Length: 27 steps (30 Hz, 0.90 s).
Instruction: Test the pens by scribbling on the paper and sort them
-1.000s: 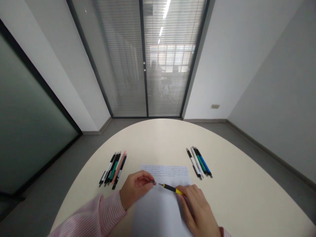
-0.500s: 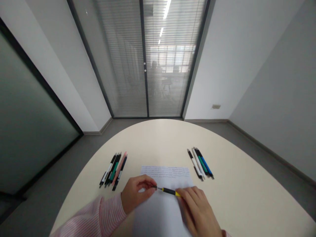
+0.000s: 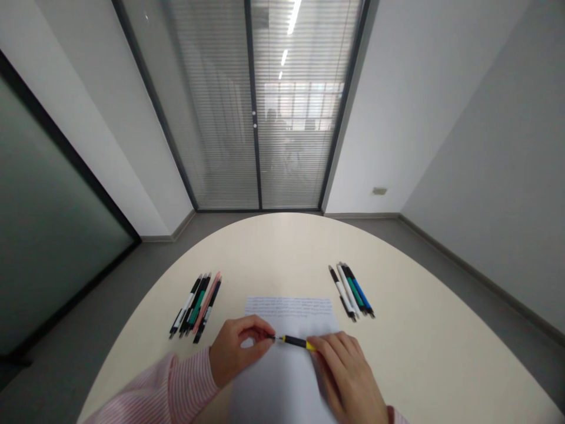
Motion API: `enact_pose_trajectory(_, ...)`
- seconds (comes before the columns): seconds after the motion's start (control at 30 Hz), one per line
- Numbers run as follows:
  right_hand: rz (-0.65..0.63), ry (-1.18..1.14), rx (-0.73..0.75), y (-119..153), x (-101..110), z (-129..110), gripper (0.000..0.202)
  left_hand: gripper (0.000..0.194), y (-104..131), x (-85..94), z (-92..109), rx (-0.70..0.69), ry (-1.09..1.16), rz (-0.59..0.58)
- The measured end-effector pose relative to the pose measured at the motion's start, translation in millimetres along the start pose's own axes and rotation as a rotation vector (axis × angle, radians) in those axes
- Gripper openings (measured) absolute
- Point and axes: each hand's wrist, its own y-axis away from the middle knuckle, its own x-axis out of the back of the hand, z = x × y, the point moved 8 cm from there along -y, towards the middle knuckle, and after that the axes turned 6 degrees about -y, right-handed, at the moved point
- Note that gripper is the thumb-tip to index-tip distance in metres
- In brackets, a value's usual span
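In the head view, the right hand (image 3: 348, 371) pinches the yellow end of a black-and-yellow pen (image 3: 295, 341), its metal tip towards 9 o'clock above the paper (image 3: 282, 383). The left hand (image 3: 238, 348) pinches a small dark piece (image 3: 270, 336) at that tip, too small to identify; the 2 grips face each other, presumably for alignment. The left row of pens (image 3: 195, 307) at 10 o'clock and right row of pens (image 3: 348, 290) at 2 probably leave the table's (image 3: 282, 253) middle to the hands.

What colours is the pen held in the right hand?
The visible part of the pen is mostly black with yellow, shown best in the head view.
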Motion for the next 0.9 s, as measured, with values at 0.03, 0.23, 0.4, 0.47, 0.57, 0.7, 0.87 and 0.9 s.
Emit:
enact_pose_trajectory(0.03,0.001,-0.003,-0.001,0.0,0.0,0.5,0.027,0.012,0.0,0.1,0.1,-0.004,-0.003,0.001)
enact_pose_trajectory(0.23,-0.05,-0.02,0.009,2.7,-4.4,1.7,0.031,0.012,0.9,-0.4,3.8,-0.006,-0.011,-0.003)
enact_pose_trajectory(0.4,-0.064,-0.019,-0.004,3.0,-6.3,3.5,0.032,0.012,0.2,-1.6,4.4,-0.012,-0.007,-0.008)
enact_pose_trajectory(0.47,-0.055,-0.019,0.006,1.5,-5.4,2.1,0.031,0.012,0.3,-2.9,4.4,-0.022,-0.012,-0.019)
enact_pose_trajectory(0.57,-0.05,-0.036,0.037,-0.3,-4.4,-1.5,0.03,0.013,0.9,-4.2,3.3,-0.017,-0.01,-0.029)
enact_pose_trajectory(0.7,-0.041,-0.044,0.04,0.9,-3.7,-0.5,0.03,0.013,0.9,-4.7,2.8,0.009,-0.014,-0.036)
enact_pose_trajectory(0.87,-0.039,-0.022,0.062,1.9,-1.1,0.8,0.03,0.015,0.5,-4.7,6.4,-0.003,-0.055,-0.037)
enact_pose_trajectory(0.9,-0.036,-0.022,0.07,1.2,0.1,0.1,0.03,0.015,0.6,-4.8,6.7,-0.004,-0.055,-0.037)
